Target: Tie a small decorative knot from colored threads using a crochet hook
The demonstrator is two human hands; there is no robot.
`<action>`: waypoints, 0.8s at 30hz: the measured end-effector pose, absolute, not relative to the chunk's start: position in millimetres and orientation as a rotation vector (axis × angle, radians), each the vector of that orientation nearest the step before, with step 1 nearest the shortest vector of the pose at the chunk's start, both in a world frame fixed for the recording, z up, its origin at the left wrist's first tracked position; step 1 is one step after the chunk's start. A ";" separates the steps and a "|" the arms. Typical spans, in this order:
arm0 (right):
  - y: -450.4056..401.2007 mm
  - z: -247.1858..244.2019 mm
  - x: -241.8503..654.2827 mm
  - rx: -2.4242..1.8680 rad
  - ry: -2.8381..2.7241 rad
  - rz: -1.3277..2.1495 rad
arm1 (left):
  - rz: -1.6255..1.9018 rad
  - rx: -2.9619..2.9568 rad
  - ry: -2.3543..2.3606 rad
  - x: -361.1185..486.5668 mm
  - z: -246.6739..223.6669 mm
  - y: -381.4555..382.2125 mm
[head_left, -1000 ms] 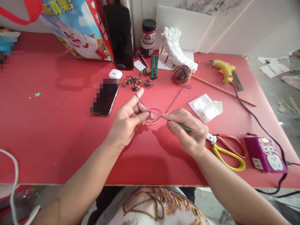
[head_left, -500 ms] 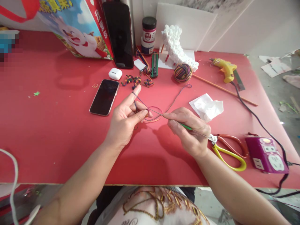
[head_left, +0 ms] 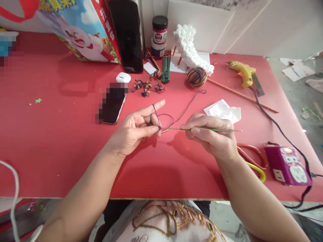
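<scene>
My left hand (head_left: 137,129) pinches a loop of multicoloured yarn (head_left: 168,115) between thumb and fingers, and a strand runs over its raised index finger. In my right hand (head_left: 210,134) is a thin crochet hook (head_left: 214,129) with a green grip, held like a pen. The hook's tip reaches the yarn at my left fingertips; the exact stitch is too small to make out. From the loop a strand trails back towards a ball of multicoloured yarn (head_left: 197,77). Small crocheted pieces (head_left: 145,86) in the same colours lie beyond my left hand.
A phone (head_left: 113,104) and a white earbud case (head_left: 123,77) lie at left. Crumpled white paper (head_left: 223,111), pliers (head_left: 254,158) and a purple power socket (head_left: 289,164) are at right. Behind stand a glue gun (head_left: 242,72), box cutter (head_left: 166,69), jar (head_left: 159,35) and upright phone (head_left: 127,37).
My right hand has moved slightly right, and the hook has turned nearly level. My left index finger has swung right and lower, with the strand still over it. The right wrist now covers more of the pliers.
</scene>
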State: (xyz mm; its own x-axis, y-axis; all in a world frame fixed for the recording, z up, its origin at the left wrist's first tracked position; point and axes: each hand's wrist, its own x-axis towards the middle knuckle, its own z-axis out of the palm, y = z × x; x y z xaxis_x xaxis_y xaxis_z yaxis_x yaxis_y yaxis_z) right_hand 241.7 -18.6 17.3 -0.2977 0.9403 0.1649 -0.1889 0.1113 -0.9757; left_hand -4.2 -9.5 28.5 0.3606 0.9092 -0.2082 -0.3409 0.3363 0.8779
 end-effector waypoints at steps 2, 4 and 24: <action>-14.9 17.8 243.9 -0.789 -1.281 1.551 | 0.855 0.822 0.747 -6.3 27.3 -8.9; -11.3 17.0 245.1 -0.751 -1.203 1.667 | 0.774 0.793 0.697 -7.2 26.4 -8.8; -6.5 8.8 235.8 -0.674 -0.966 1.855 | 0.918 0.794 0.719 1.2 26.5 -13.6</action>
State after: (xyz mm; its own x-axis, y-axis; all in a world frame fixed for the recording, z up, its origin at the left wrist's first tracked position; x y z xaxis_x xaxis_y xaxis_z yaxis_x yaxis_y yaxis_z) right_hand 235.8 -6.5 8.8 -0.4371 0.8978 -0.0545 -0.4701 -0.2797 -0.8371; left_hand 1.2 -13.6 26.5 0.4256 0.8836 -0.1954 -0.4012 0.3778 0.8344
